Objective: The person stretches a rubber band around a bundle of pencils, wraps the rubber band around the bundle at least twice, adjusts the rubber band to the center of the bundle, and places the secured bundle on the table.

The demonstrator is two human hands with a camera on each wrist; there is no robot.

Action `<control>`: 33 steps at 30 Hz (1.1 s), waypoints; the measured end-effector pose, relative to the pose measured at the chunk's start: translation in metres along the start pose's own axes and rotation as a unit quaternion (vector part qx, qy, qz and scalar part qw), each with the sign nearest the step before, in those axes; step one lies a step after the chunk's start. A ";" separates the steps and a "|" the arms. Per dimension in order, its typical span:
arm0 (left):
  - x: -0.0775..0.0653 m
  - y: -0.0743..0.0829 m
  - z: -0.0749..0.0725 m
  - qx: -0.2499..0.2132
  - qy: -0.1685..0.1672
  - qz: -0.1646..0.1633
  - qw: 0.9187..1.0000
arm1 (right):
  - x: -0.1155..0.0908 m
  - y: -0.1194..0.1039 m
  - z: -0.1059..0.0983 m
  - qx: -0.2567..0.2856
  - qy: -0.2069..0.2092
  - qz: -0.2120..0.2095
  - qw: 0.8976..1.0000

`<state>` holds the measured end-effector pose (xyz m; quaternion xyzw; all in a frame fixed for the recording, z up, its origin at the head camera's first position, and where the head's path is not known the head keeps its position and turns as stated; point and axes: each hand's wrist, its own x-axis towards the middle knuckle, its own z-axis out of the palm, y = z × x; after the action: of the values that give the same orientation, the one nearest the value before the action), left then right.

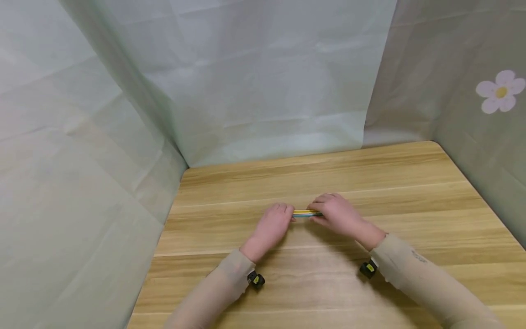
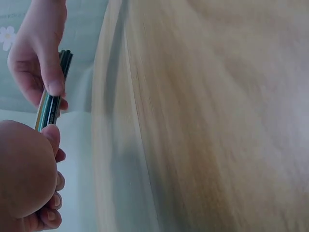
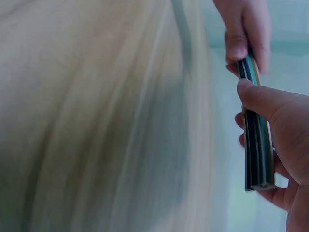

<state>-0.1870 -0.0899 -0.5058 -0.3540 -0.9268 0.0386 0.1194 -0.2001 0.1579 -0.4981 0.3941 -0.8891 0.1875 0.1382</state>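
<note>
A thin bundle of coloured sticks (image 1: 306,213) is held level just above the table (image 1: 411,183), near its middle, by 2 hands. The left hand (image 1: 272,226) is curled round the left end, and the right hand (image 1: 338,214) is clamped on the right end, thumb on top and fingers wrapped beneath. In the right wrist view the bundle (image 3: 256,140) runs through the palm and juts out past the heel of the hand; in the left wrist view its middle (image 2: 48,107) is exposed between the 2 grips. Risk, as judged: the sticks lie loose side by side, so if either pinch is eased, a stick could be released and rolled across the table. If the ends are twisted against each other, the bundle could be fanned out or snapped.
</note>
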 end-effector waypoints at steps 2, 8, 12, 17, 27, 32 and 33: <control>0.000 -0.001 0.002 -0.013 -0.006 -0.010 1.000 | -0.001 0.001 -0.003 0.006 -0.007 0.019 1.000; -0.005 -0.006 0.003 -0.032 -0.006 -0.029 0.999 | -0.009 0.011 -0.010 -0.013 -0.009 0.052 0.999; -0.002 -0.002 -0.001 -0.011 0.007 -0.008 1.000 | -0.004 0.008 -0.007 -0.023 -0.004 0.016 1.000; 0.003 0.003 -0.002 -0.005 0.007 0.004 1.000 | 0.005 0.001 -0.003 -0.010 0.002 -0.013 1.000; -0.002 0.000 -0.005 -0.034 -0.002 -0.024 0.999 | -0.002 0.006 -0.010 -0.029 -0.009 0.045 0.999; 0.002 0.003 -0.004 -0.021 0.023 0.019 0.999 | 0.007 -0.002 -0.009 -0.020 -0.024 0.002 1.000; 0.002 0.003 -0.004 -0.028 0.024 0.016 0.999 | 0.007 -0.003 -0.009 -0.022 -0.025 0.003 0.999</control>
<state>-0.1853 -0.0868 -0.5020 -0.3728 -0.9187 0.0058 0.1306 -0.2019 0.1551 -0.4868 0.3925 -0.8975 0.1585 0.1238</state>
